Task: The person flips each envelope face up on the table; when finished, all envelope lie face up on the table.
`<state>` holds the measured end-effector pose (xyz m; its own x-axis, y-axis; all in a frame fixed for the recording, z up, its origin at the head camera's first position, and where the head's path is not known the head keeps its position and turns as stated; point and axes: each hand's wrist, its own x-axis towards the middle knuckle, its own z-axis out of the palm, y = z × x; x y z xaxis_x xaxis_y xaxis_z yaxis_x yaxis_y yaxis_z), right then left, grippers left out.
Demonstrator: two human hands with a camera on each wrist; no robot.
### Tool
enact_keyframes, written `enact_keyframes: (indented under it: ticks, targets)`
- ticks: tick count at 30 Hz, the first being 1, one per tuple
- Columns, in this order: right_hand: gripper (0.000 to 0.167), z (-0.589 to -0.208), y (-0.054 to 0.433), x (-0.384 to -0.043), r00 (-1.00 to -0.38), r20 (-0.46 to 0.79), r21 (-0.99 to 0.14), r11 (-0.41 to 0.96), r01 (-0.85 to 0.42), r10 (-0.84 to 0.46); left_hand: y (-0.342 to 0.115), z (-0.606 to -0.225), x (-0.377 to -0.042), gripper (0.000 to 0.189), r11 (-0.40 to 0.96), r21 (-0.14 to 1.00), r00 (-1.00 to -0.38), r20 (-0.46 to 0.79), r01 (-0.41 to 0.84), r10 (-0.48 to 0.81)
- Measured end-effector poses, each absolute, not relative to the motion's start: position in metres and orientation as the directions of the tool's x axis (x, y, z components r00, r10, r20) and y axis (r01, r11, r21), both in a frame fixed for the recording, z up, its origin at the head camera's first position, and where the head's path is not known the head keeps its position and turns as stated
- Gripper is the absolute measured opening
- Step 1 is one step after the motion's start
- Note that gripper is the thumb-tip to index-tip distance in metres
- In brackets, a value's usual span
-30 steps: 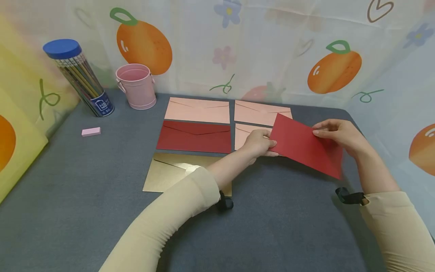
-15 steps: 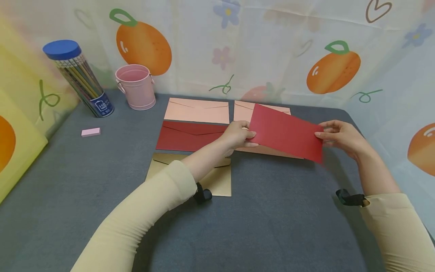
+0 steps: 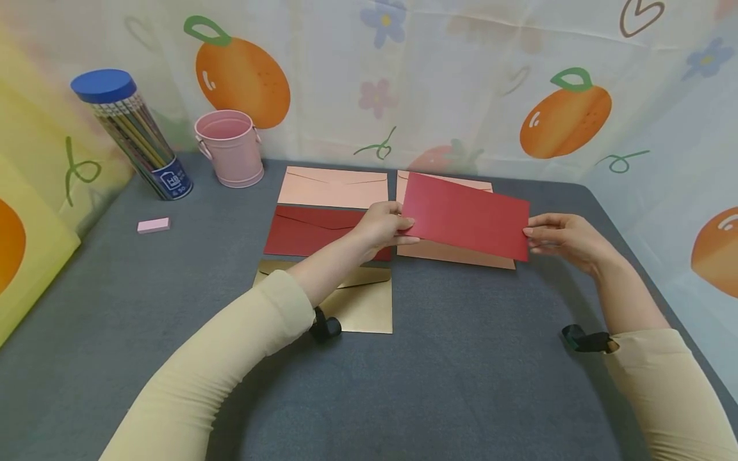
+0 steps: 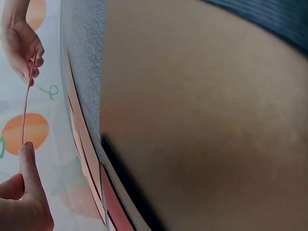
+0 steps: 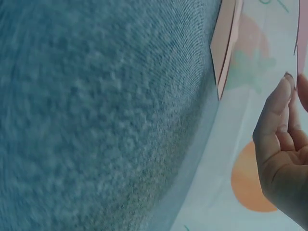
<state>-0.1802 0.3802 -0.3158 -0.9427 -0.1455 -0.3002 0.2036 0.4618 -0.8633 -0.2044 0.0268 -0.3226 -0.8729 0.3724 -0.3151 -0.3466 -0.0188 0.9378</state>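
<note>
A plain red envelope (image 3: pixel 467 216) is held tilted above the right-hand pink envelopes, its smooth side showing in the head view. My left hand (image 3: pixel 380 225) pinches its left edge between thumb and fingers. At the opposite edge, the thumb and fingers of my right hand (image 3: pixel 567 242) pinch it too. Seen edge-on in the left wrist view, the red envelope (image 4: pixel 26 108) is a thin line between both hands. Under it lie a pink envelope (image 3: pixel 461 252) and, behind that, another pink envelope (image 3: pixel 401 186), both partly covered.
A left column holds a pink envelope (image 3: pixel 334 186), a darker red envelope (image 3: pixel 311 232) and a gold envelope (image 3: pixel 366 310), partly under my left arm. Farther left stand a pink bucket (image 3: pixel 233 153) and a blue-lidded pencil tub (image 3: pixel 135 134). A pink eraser-like block (image 3: pixel 153 225) lies before them.
Both hands have moved left with the red envelope, which has turned more level over the pink envelopes. My right hand's grip has shifted from its upper edge to its right edge.
</note>
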Motion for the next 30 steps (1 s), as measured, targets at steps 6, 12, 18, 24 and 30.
enact_keyframes:
  ticks: [6, 12, 18, 24, 30]
  targets:
    - [0.008, -0.318, 0.377, -0.178, -0.938, -0.275, -0.941, 0.258, 0.217, -0.213, 0.02, -0.322, -0.204, 0.021, 0.01, 0.935, -0.871, -0.335, -0.356, 0.36]
    - [0.013, -0.32, 0.377, -0.177, -0.93, -0.255, -0.964, 0.143, 0.223, -0.265, 0.014, -0.321, -0.205, 0.026, 0.057, 0.944, -0.869, -0.323, -0.326, 0.374]
    - [0.019, -0.321, 0.378, -0.176, -0.915, -0.204, -0.976, -0.002, 0.218, -0.349, 0.011, -0.322, -0.206, 0.012, 0.048, 0.953, -0.872, -0.292, -0.298, 0.392]
    - [0.025, -0.32, 0.381, -0.174, -0.9, -0.12, -0.971, -0.137, 0.194, -0.418, 0.009, -0.318, -0.206, 0.012, 0.009, 0.96, -0.882, -0.26, -0.279, 0.394]
    - [0.039, -0.32, 0.384, -0.173, -0.897, -0.078, -0.964, -0.196, 0.179, -0.436, 0.007, -0.318, -0.205, 0.02, 0.018, 0.96, -0.885, -0.263, -0.278, 0.384]
